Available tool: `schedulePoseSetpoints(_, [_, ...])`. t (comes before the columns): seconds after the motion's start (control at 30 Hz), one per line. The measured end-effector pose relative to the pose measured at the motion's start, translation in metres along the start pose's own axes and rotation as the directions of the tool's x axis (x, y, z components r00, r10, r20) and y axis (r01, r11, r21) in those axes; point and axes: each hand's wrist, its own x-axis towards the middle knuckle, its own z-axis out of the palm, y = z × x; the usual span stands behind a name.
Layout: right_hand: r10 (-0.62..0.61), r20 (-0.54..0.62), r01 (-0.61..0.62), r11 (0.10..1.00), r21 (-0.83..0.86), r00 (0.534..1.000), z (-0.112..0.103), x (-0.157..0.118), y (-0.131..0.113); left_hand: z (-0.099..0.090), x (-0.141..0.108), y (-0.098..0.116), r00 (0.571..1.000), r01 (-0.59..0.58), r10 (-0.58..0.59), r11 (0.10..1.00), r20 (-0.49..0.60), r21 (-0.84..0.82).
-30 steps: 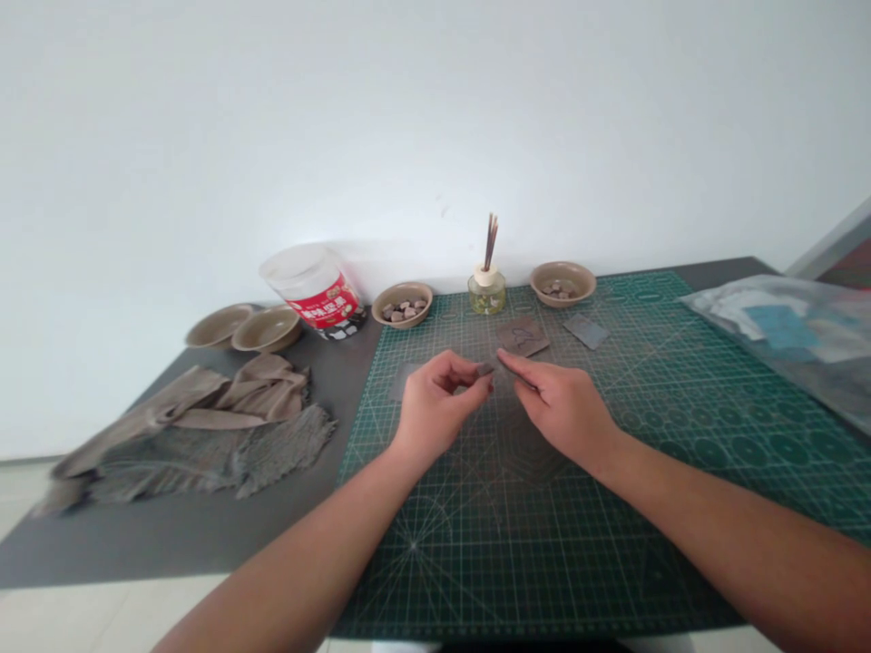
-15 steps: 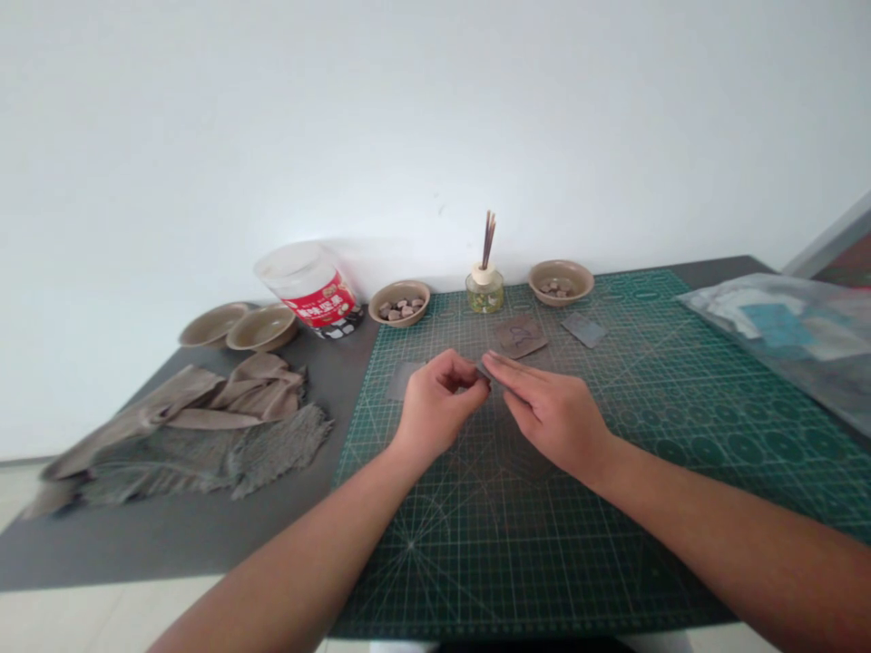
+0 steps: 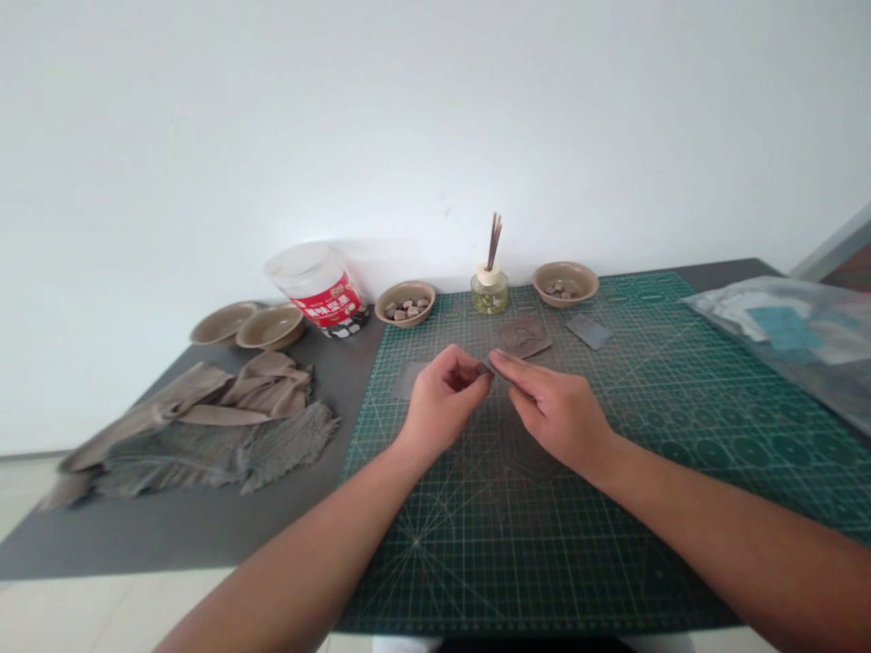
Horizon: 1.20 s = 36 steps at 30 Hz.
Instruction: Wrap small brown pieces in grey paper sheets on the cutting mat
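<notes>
Above the green cutting mat point(image 3: 476, 580), my two hands meet near its middle. My left hand point(image 3: 449, 394) is closed in a pinch, thumb against curled fingers, on a small dark piece point(image 3: 484, 368) mostly hidden by the fingertips. In my right hand point(image 3: 554, 404) the fingers are pressed together over a thin dark grey strip point(image 3: 504, 370), whose end touches or nearly touches that piece. Just beyond the hands lies a brown square slab point(image 3: 525, 336) with a dark line figure on it. A grey rectangular sheet point(image 3: 589, 331) is to its right; a pale translucent sheet point(image 3: 406, 381) is partly behind my left hand.
Along the wall stand a bowl of stones point(image 3: 406, 305), a reed diffuser point(image 3: 490, 290), another bowl point(image 3: 564, 283) with small stones and a red-labelled plastic tub point(image 3: 319, 295). Two brown bowls point(image 3: 270, 328) and crumpled cloths point(image 3: 204, 426) are left. A clear plastic bag point(image 3: 789, 326) lies right.
The whole scene has shifted slightly right as the camera turned a little. Both hands stay together, with only a small shift of the fingertips around the dark piece.
</notes>
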Motion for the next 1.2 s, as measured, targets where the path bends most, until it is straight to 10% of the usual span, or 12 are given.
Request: schedulePoseSetpoints(1.2, [-0.047, 0.006, 0.047, 0.998, -0.052, 0.999, 0.0031, -0.0019, -0.006, 0.003, -0.0031, 0.0041, 0.999, -0.01, 0.006, 0.995, -0.036, -0.104])
